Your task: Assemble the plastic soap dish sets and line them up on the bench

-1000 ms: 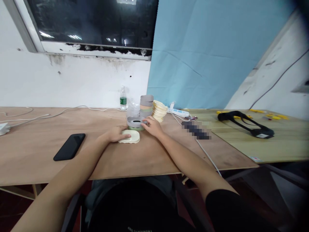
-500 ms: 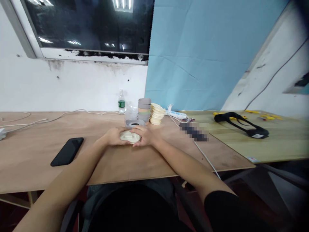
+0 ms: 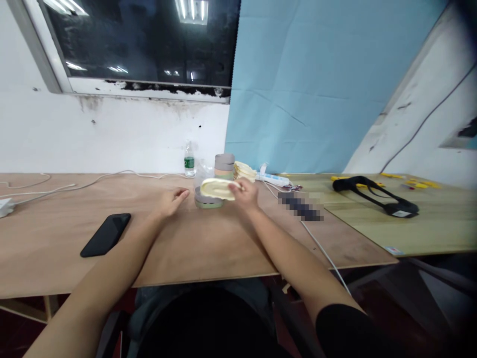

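Cream dish (image 3: 217,189) in right hand (image 3: 246,194), partly hiding grey-green container (image 3: 209,204).

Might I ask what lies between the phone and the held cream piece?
In the head view, the left hand and wrist come between the phone and the cream piece that the right hand grips.

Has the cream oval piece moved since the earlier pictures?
Yes: the cream oval piece has moved up and rightward in view, against the green-labelled bottle.

There are two hands (image 3: 172,202) (image 3: 246,194), one phone (image 3: 106,235), one bottle (image 3: 189,163), one cream stack (image 3: 245,170) and one held cream piece (image 3: 216,189).
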A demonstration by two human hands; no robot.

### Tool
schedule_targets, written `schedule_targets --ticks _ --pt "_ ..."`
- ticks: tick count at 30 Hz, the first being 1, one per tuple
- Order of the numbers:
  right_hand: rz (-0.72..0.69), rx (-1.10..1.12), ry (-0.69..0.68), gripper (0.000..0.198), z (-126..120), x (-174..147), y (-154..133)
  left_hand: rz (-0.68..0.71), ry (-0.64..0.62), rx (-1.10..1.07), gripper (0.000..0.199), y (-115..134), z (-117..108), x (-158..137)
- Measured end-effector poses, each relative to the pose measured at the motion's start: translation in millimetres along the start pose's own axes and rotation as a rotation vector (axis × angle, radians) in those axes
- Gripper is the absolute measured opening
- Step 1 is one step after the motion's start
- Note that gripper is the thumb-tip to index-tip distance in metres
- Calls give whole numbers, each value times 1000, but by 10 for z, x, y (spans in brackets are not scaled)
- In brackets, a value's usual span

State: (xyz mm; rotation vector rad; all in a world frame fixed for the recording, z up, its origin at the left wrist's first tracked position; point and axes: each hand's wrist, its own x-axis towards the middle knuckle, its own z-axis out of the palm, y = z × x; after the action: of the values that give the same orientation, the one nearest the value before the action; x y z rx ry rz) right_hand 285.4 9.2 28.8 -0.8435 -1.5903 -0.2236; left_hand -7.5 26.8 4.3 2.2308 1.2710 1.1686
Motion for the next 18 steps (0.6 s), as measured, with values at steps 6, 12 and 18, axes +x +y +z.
schedule_targets --ticks 6,12,18 --pt "548 64 -18 44 -504 162 891 -484 61 242 57 -566 -289 58" --pt "901 141 -169 41 -598 -38 1322 -802 155 353 70 -899 -479 63" --pt "829 -141 -455 32 -565 -192 1486 -934 161 373 76 -973 -579 55"
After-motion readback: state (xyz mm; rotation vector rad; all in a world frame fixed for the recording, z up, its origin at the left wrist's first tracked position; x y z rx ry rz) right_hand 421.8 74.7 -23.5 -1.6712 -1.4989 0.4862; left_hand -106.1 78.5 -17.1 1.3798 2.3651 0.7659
